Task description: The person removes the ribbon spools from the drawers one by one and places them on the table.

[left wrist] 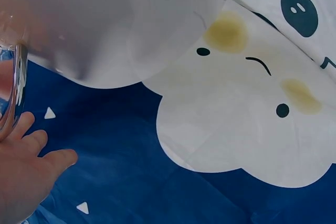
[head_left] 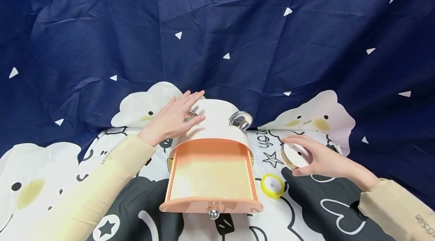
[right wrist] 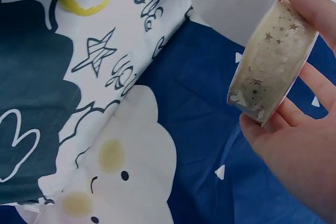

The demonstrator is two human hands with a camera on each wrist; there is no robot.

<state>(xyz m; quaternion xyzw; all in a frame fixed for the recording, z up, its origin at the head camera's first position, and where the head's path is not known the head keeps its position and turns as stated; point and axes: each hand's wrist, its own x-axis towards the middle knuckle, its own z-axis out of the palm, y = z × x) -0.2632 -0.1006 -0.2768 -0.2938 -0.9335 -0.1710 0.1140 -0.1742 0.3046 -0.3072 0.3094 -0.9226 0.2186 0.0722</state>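
Note:
In the head view, a white box (head_left: 217, 120) with two silver rings on its top stands in the middle, its orange drawer (head_left: 214, 173) pulled out with a bare floor. My left hand (head_left: 176, 116) lies at the box's left silver ring, fingers stretched out; the left wrist view catches part of that hand beside the ring (left wrist: 20, 85). To the right, my right hand (head_left: 316, 156) holds a ribbon spool (head_left: 295, 156) by its edges between thumb and fingers. The right wrist view shows pale, star-patterned ribbon (right wrist: 270, 59) wound on it.
A yellow roll (head_left: 272, 186) with a white centre lies on the patterned cloth (head_left: 268, 218), just right of the drawer. The drawer's silver knob (head_left: 213, 212) sticks out at the front. Behind the box hangs a dark blue curtain (head_left: 217, 25) with white triangles and clouds.

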